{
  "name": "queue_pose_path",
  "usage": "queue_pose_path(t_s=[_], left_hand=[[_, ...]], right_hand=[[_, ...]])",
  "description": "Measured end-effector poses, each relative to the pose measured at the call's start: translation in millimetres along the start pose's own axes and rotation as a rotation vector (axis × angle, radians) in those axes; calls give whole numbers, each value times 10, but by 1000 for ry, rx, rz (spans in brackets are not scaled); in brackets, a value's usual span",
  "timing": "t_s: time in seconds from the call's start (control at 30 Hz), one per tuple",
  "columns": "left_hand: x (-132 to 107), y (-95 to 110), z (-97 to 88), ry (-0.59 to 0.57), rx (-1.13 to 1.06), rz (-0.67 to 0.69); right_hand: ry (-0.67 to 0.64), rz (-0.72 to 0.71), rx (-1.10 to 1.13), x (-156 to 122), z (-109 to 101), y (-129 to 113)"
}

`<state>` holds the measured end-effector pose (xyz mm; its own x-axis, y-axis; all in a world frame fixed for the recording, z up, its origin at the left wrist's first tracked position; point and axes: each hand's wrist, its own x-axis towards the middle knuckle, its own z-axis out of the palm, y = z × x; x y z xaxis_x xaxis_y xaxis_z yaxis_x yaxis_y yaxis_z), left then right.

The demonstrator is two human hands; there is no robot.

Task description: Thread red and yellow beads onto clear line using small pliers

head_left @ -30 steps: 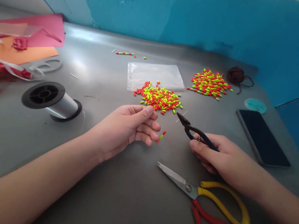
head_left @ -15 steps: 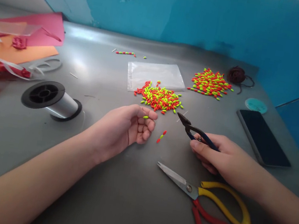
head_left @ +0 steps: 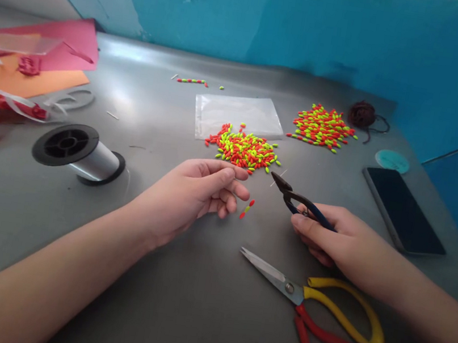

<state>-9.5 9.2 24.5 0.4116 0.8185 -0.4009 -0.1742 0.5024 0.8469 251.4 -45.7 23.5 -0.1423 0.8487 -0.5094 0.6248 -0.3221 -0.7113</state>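
Just beside the bead pile [head_left: 243, 149], the left hand [head_left: 191, 194] uncurls, fingers [head_left: 222, 176] now pressed together and the bead hidden; the right hand [head_left: 343, 243] still clasps the pliers [head_left: 291, 194].

A grey, seemingly metal table [head_left: 199, 316] meets scuffed blue walls [head_left: 320, 24], with light glaring off its far edge.

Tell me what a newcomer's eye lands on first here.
Brightest are the two bead heaps, red and yellow-green, on the grey table: the near heap just beyond the left hand, the far heap to the right rear. The right hand grips dark pliers; red-and-yellow scissors lie nearer the viewer.
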Motion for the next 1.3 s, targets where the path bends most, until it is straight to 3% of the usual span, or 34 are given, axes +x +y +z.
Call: queue_pose_path(t_s=[0.33, 0.67, 1.07, 1.3], left_hand=[[21, -20, -12, 17, 52, -48], [38, 14, -9, 10, -109, -190], [12, 1, 1, -21, -36, -103], [-15, 5, 0, -59, -11, -128]], right_hand=[[3, 14, -10, -5, -4, -26], [12, 21, 19, -16, -3, -35], [11, 0, 21, -4, -5, -36], [5, -8, 36, -15, -4, -46]])
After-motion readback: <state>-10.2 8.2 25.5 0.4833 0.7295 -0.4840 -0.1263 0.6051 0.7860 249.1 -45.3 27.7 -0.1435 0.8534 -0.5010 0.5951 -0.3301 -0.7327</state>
